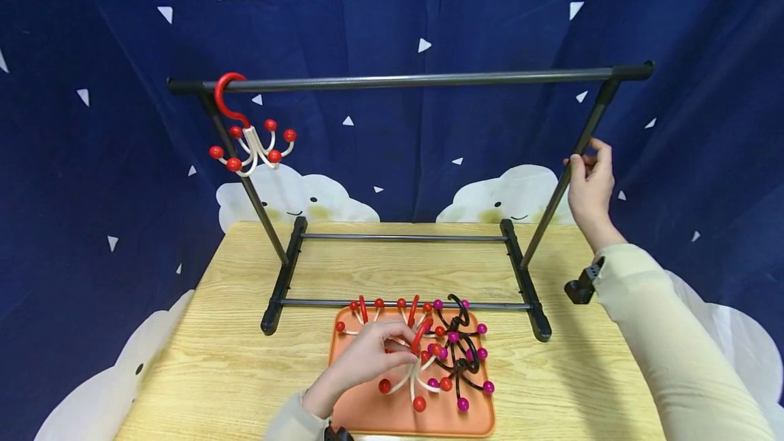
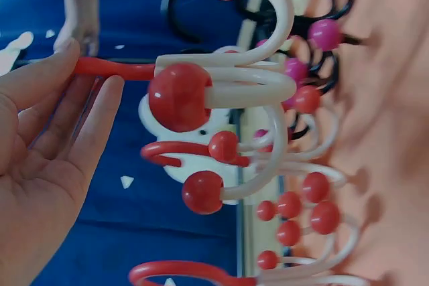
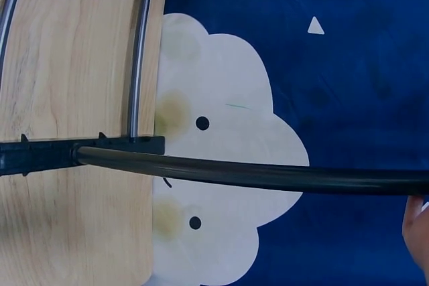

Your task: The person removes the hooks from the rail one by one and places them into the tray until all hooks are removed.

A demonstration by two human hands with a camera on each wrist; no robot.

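My left hand [image 1: 367,357] pinches the red hook of a white multi-arm hook hanger [image 1: 414,378] with red ball tips, held upright over the orange tray [image 1: 373,417]. The left wrist view shows the hanger's red ball [image 2: 179,97] close up, thumb and fingers on the hook. More white-and-red hangers and black hangers [image 1: 461,365] with magenta balls stand in the tray. My right hand [image 1: 591,186] grips the right post [image 1: 554,203] of a black rack. Only a fingertip of it shows at the right wrist view's edge, against the post [image 3: 268,173].
Another white-and-red hanger [image 1: 252,148] hangs at the left end of the rack's top bar [image 1: 398,80]. The rack's base [image 1: 284,284] stands on a wooden table [image 1: 214,339], behind the tray. A dark blue curtain [image 1: 392,26] with white clouds closes off the back and sides.
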